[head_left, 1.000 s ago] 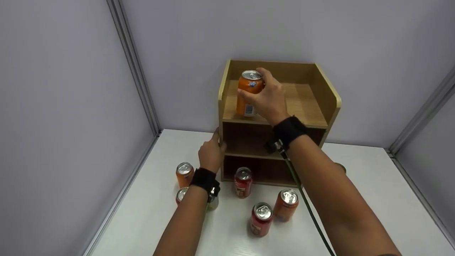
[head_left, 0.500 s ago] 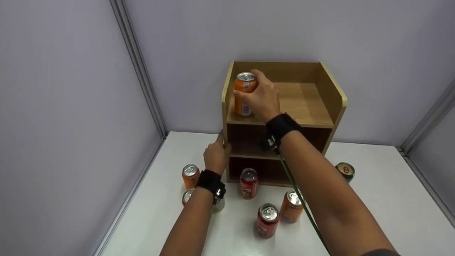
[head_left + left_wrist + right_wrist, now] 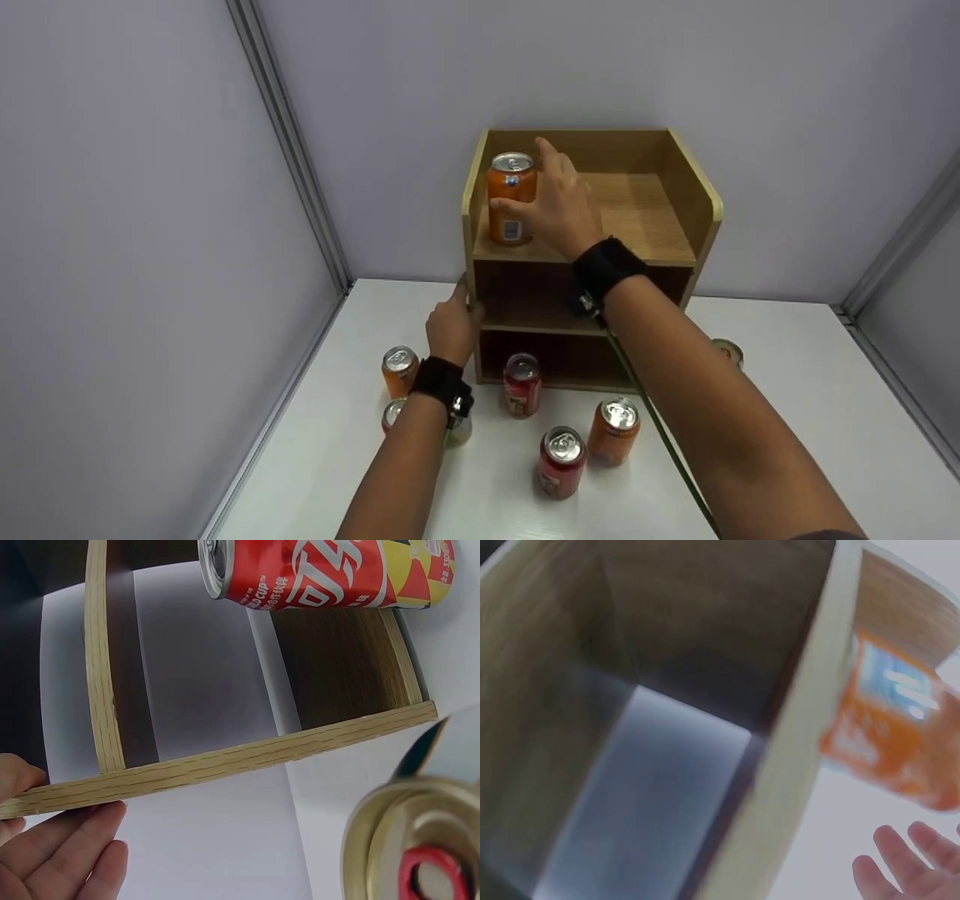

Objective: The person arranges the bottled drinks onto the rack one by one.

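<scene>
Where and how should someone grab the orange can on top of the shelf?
Probably grip the orange can round its middle, from the front right: it stands upright beside the left wall of the wooden shelf, with more room on its right, where the right hand is.

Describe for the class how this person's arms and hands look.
The left hand and right hand are bare. The left wristband and right wristband are black, each with a small shiny fitting. A green cable leads from the right one; a dark sleeve edge shows on the right arm.

Black wrist straps (image 3: 609, 268), thin green cable (image 3: 667, 442), dark sleeve edge (image 3: 829, 535).
</scene>
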The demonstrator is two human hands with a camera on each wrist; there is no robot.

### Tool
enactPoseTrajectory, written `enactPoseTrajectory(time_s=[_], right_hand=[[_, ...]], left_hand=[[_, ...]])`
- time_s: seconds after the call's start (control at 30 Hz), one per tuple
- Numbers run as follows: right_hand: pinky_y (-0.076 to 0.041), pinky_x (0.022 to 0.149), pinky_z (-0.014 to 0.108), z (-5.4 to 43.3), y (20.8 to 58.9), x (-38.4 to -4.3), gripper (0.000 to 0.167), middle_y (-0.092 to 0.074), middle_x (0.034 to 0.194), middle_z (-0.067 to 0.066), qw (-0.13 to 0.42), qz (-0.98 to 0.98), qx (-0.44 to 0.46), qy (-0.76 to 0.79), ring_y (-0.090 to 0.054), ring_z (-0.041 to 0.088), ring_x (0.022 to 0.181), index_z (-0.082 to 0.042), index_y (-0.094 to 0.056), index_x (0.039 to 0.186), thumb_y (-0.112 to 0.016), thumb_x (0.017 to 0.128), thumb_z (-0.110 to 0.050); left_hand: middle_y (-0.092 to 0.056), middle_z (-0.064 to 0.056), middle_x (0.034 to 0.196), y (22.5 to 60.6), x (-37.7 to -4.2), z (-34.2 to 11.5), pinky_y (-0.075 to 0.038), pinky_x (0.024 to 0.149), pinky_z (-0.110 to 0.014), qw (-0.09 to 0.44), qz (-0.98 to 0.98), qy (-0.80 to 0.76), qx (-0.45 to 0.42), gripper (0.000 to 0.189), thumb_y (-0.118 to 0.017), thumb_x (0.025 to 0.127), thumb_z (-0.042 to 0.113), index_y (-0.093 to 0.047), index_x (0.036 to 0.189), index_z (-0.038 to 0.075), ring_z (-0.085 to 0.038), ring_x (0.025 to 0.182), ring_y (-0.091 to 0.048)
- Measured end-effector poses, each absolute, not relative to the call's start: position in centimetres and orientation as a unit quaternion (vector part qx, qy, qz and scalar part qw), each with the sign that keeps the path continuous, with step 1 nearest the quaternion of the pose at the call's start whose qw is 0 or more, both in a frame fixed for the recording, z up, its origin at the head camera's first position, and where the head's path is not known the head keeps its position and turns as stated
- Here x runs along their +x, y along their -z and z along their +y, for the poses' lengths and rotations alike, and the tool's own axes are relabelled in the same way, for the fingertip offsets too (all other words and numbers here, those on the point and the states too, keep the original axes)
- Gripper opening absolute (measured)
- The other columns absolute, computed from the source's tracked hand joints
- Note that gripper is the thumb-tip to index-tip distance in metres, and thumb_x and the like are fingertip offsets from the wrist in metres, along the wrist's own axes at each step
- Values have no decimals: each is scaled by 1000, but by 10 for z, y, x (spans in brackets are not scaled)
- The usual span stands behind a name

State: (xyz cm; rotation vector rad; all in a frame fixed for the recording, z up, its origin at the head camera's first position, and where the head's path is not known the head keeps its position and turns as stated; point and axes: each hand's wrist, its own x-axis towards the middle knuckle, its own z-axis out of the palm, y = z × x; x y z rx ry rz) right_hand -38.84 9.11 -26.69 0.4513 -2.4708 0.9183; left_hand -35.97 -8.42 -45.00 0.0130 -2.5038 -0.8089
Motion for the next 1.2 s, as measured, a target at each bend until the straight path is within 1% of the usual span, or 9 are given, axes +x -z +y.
enactPoseTrajectory(time_s=[0.1, 0.2, 0.37, 0.57, 0.7, 0.8, 0.87, 1.03, 1.2], right_hand=[[-52, 108, 55, 109, 259, -380, 109, -49, 158, 21, 255, -899, 175, -310, -59, 43, 134, -9, -29, 165, -81, 84, -62], [-51, 109, 56, 130, 248, -372, 106, -52, 153, 22, 281, -895, 181, -296, -59, 43, 134, -7, -30, 164, -80, 86, -59], [-48, 112, 58, 165, 230, -358, 102, -53, 153, 22, 323, -880, 184, -296, -57, 42, 135, -7, -33, 162, -81, 87, -55], [-44, 112, 62, 221, 234, -348, 96, -56, 151, 20, 373, -856, 148, -326, -59, 41, 134, -8, -40, 159, -86, 85, -48], [-41, 113, 64, 263, 255, -347, 95, -55, 152, 20, 379, -856, 102, -338, -58, 42, 135, -10, -40, 160, -86, 85, -46], [-40, 113, 66, 293, 277, -348, 96, -54, 154, 19, 367, -863, 60, -341, -57, 43, 136, -12, -38, 161, -84, 86, -50], [-41, 112, 66, 313, 296, -348, 95, -54, 154, 19, 357, -867, 35, -345, -57, 43, 136, -12, -38, 162, -83, 87, -51], [-43, 109, 67, 349, 353, -348, 95, -50, 157, 23, 311, -884, -22, -348, -56, 47, 137, -11, -33, 163, -77, 91, -54], [-47, 103, 68, 366, 407, -354, 98, -48, 155, 31, 250, -911, -55, -325, -56, 52, 134, -5, -29, 164, -70, 94, -61]], left_hand=[[-77, -13, 79, 451, -361, -87, -53, 57, -45, 256, -921, 294, 4, 47, -68, 99, 20, -61, 145, 10, -26, 60, -66], [-78, -15, 82, 450, -362, -92, -55, 60, -49, 260, -919, 296, 1, 47, -66, 100, 20, -61, 145, 9, -30, 62, -69], [-78, -16, 83, 450, -363, -105, -55, 62, -53, 264, -917, 298, 7, 47, -66, 99, 21, -60, 145, 9, -34, 65, -71], [-78, -17, 84, 448, -363, -117, -56, 64, -52, 260, -919, 295, 11, 44, -65, 100, 22, -62, 142, 7, -34, 68, -73], [-79, -18, 87, 448, -363, -119, -56, 64, -52, 260, -920, 293, 12, 44, -66, 100, 22, -62, 141, 4, -33, 68, -73], [-79, -17, 88, 447, -363, -118, -56, 64, -50, 255, -921, 294, 17, 46, -67, 101, 22, -61, 143, 5, -32, 68, -73], [-79, -16, 87, 447, -362, -117, -56, 64, -49, 251, -922, 293, 18, 43, -67, 101, 22, -62, 140, 6, -31, 68, -73], [-78, -15, 83, 446, -362, -114, -54, 62, -48, 251, -925, 286, 16, 42, -67, 100, 22, -63, 139, 7, -29, 66, -70], [-77, -15, 81, 448, -361, -113, -53, 60, -47, 259, -924, 282, 18, 45, -68, 100, 22, -61, 143, 8, -28, 63, -68]])
